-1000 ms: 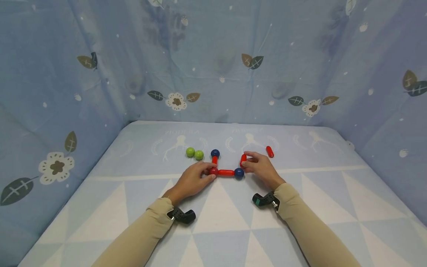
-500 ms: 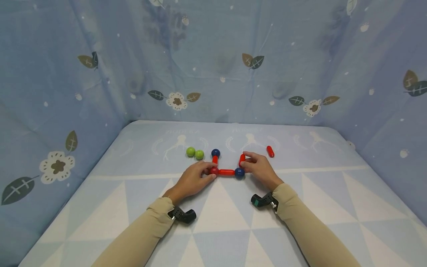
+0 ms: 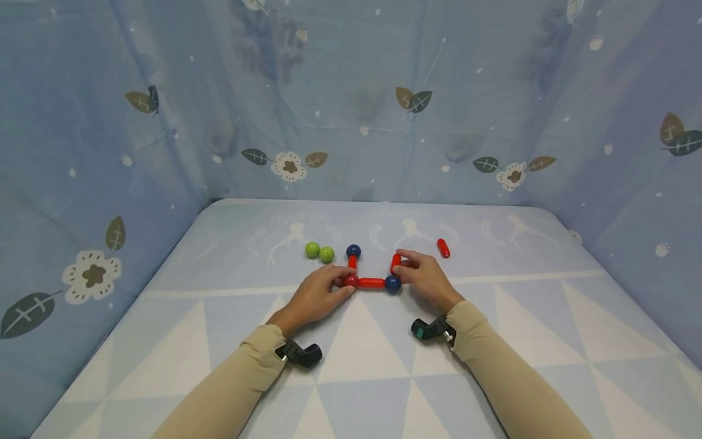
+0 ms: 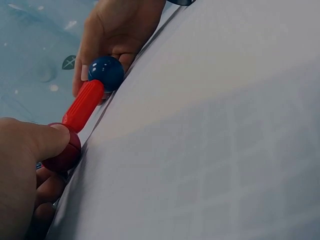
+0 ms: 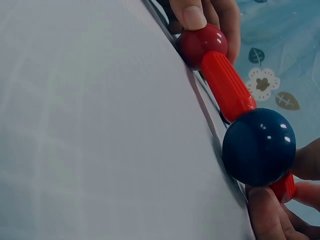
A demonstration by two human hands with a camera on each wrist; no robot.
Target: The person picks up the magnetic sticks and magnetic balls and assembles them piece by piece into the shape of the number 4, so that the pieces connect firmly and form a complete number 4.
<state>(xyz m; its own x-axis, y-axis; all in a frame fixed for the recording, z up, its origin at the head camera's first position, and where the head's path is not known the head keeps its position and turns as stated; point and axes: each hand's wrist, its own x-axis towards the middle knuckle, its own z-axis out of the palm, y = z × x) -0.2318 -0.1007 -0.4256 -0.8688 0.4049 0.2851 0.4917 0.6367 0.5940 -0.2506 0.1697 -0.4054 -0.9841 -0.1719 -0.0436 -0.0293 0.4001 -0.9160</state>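
My left hand (image 3: pixel 317 295) grips a dark red ball (image 3: pixel 351 281) between thumb and fingers. From that ball a ribbed red rod (image 3: pixel 372 283) runs right to a blue ball (image 3: pixel 392 283), and another red rod (image 3: pixel 353 262) runs back to a second blue ball (image 3: pixel 353 250). My right hand (image 3: pixel 426 277) pinches a third red rod (image 3: pixel 396 263), its near end right at the right-hand blue ball. In the right wrist view this blue ball (image 5: pixel 259 147) hides most of the pinched rod (image 5: pixel 283 187). The left wrist view shows the thumb on the dark red ball (image 4: pixel 65 156).
Two green balls (image 3: pixel 320 251) lie behind my left hand. A loose red rod (image 3: pixel 443 248) lies at the back right. The patterned cloth (image 3: pixel 351 353) covers the table, and a blue printed curtain (image 3: pixel 362 103) hangs around its back and sides.
My right hand has shifted slightly left with its red rod, bringing the rod over the right-hand blue ball. The left hand stays on the dark red ball.
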